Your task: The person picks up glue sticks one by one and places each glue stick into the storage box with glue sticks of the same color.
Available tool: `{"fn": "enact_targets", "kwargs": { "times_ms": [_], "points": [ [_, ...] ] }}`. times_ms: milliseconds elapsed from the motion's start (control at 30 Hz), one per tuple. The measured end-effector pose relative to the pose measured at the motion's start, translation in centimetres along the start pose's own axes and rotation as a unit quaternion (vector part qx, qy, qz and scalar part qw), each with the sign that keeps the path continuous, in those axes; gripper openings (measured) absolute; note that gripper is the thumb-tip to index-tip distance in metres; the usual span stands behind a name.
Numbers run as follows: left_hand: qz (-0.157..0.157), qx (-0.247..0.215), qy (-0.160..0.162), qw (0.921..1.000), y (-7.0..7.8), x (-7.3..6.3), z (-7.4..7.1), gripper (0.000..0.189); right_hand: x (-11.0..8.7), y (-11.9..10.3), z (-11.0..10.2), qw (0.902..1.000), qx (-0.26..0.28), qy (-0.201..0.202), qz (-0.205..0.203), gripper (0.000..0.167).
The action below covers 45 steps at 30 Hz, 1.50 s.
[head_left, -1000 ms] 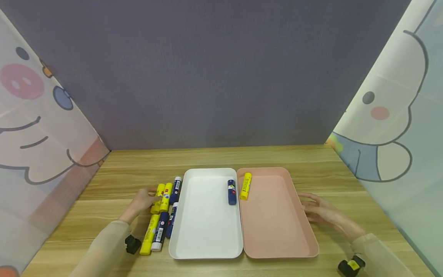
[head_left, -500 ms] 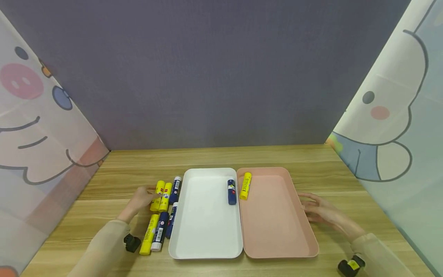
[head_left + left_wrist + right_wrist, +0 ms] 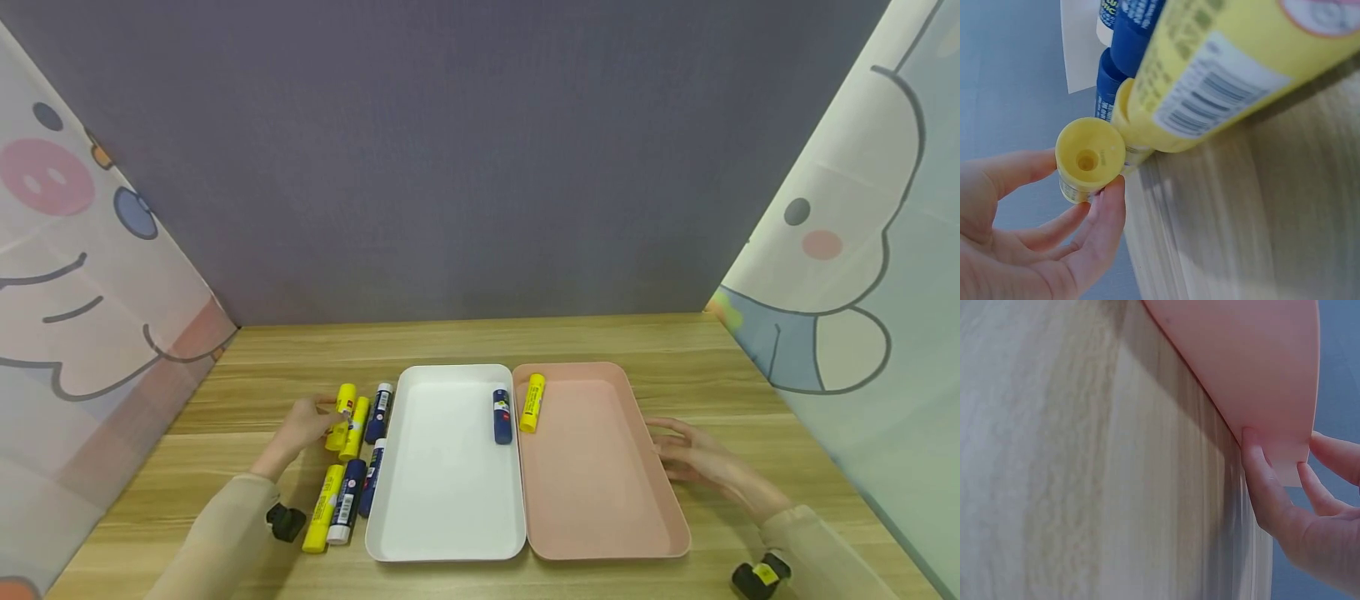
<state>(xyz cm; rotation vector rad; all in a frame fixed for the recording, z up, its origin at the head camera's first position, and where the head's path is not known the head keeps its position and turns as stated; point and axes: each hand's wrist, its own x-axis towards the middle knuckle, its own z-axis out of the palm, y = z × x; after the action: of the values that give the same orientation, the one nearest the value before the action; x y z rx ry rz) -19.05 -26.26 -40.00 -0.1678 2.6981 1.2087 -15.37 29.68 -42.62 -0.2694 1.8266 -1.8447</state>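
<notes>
My left hand [image 3: 303,423] pinches a yellow glue stick [image 3: 346,400] between thumb and fingers. In the left wrist view the hollow round end of this glue stick [image 3: 1088,156] faces the camera. Beside it lies another yellow glue stick [image 3: 356,427], and a dark blue glue stick [image 3: 379,412] is close to the white tray [image 3: 446,546]. My right hand [image 3: 693,457] rests at the right side of the pink tray [image 3: 600,533]. The right wrist view has its relaxed fingertips touching the tray's outer wall [image 3: 1241,375] and rim.
Nearer the front lie a yellow glue stick [image 3: 325,508] and two blue ones, the blue glue stick [image 3: 347,504] with a white cap among them. The white tray holds one blue glue stick [image 3: 502,415]; the pink tray holds one yellow glue stick [image 3: 532,403]. A grey panel [image 3: 480,167] stands behind.
My left hand has drawn the yellow glue stick slightly up and away from the front row. The yellow one beside it has shifted and tilted a little. My right hand stays put.
</notes>
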Motion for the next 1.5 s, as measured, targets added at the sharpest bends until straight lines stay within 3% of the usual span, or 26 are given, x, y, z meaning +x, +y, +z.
{"fn": "enact_targets", "kwargs": {
  "times_ms": [867,1167,1500],
  "points": [
    [-0.018,-0.092,-0.023,0.9953,3.4,0.4,0.6,0.057,0.2,0.2,-0.2,0.9995,0.018,-0.022,-0.011,0.037],
    [-0.002,-0.131,-0.034,0.9908,4.8,0.9,1.2,0.057,0.1,0.0,-0.1,0.9993,0.019,-0.027,-0.016,0.04],
    [0.005,-0.142,-0.044,0.9888,6.5,1.3,2.2,0.055,0.2,0.1,-0.2,0.9993,0.016,-0.029,-0.017,0.041]
  ]
}}
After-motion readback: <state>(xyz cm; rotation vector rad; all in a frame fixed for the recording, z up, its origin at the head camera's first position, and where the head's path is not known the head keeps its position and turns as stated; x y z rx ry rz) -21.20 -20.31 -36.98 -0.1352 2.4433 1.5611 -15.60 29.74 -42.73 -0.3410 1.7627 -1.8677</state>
